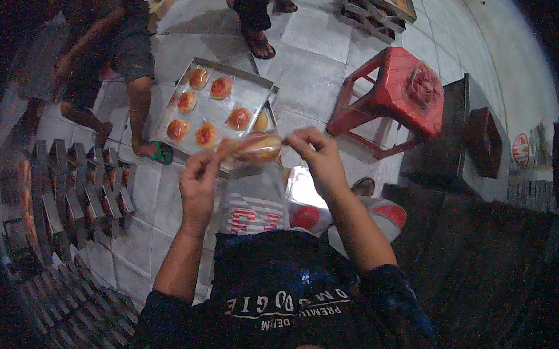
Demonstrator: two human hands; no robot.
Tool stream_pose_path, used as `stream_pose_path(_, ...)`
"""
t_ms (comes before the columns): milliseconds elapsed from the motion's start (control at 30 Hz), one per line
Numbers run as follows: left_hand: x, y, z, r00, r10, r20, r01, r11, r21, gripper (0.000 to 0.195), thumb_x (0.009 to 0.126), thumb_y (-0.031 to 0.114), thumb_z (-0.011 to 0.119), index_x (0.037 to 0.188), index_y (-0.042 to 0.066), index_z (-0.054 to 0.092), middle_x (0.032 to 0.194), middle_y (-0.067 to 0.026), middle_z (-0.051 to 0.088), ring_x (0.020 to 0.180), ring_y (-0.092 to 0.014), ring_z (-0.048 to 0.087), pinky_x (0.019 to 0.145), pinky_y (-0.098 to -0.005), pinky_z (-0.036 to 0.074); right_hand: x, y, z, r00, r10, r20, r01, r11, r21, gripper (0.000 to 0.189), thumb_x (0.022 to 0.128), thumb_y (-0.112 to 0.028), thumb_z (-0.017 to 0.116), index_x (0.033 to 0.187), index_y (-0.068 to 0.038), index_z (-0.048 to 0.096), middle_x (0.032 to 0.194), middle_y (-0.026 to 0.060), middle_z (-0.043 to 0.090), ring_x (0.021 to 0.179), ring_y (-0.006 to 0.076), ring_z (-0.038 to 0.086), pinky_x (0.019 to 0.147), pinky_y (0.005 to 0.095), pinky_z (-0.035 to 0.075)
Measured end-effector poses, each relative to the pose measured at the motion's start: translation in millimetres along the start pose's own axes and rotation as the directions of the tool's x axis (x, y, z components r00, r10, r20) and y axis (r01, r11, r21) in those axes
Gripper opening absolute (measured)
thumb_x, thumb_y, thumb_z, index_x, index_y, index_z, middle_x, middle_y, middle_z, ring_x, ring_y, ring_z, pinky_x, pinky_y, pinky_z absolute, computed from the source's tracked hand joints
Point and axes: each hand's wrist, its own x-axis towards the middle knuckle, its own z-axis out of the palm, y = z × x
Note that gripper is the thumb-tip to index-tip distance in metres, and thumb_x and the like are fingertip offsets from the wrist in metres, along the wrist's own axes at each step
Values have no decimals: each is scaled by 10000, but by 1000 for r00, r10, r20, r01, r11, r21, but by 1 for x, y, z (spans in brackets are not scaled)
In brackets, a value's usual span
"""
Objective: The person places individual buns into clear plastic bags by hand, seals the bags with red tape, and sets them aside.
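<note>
A bread roll in a clear plastic wrapper (pixel 257 147) is held up between both hands, slightly blurred. My left hand (pixel 200 171) pinches the wrapper's left end, and my right hand (pixel 313 148) pinches its right end. Behind the roll lies a metal tray (pixel 166 101) with several round golden buns, which look covered by clear plastic. Another tray with a bun shows under its right edge. Clear plastic bags (pixel 255 203) with red and white print lie below the hands, over the lap. Beside them is a shiny packet (pixel 307 187), partly hidden by my right forearm.
A red plastic stool (pixel 389 92) stands at the right, near a dark metal box (pixel 449 136). Stacked trays (pixel 371 14) of bread stand at the top right, and racks of trays (pixel 77 200) at the left. Two other people are beyond the tray, their feet on the tiled floor (pixel 313 76).
</note>
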Motion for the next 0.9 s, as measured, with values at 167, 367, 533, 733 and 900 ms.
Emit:
stream_pose_path(167,-55,-45,-20,944,-288,163,245,939,242,150,853,158,620,827,19,569,723,-38,615,693,-98,577,669,-239,448,-41,72,-18,936,300,184,-209,894,-396,404,812,-403,626,848,-5,680,728,134,651,673,206,608,674,358,469)
stream_pose_path(367,-70,-74,3,954,-292,73,275,943,185,159,827,162,651,825,33,558,706,-33,612,589,-96,562,555,-251,447,-71,76,2,747,639,184,-664,727,172,426,862,-331,587,1111,12,545,1014,119,591,805,185,599,730,296,474)
stream_pose_path(533,-51,-56,2,908,-401,120,418,880,-227,170,873,188,587,950,41,554,844,-57,613,782,-116,577,702,-264,449,-69,12,10,960,201,197,-235,958,166,619,851,-198,621,1348,-5,306,1275,166,457,1128,267,494,970,362,390)
stream_pose_path(733,-26,-39,-17,953,-293,78,303,927,-222,241,913,203,511,1093,56,577,1041,-80,582,1025,-160,525,899,-295,385,26,-57,24,584,-775,239,762,423,-491,793,719,-3,677,1386,-53,251,1368,209,337,1226,338,403,1006,409,355)
stream_pose_path(900,-42,-46,-6,955,-104,279,27,963,268,196,871,163,552,1007,48,635,1012,-101,610,975,-214,569,854,-308,425,48,-20,39,802,-527,282,546,453,-705,699,732,-97,674,1348,-77,344,1217,222,470,1091,384,473,941,436,384)
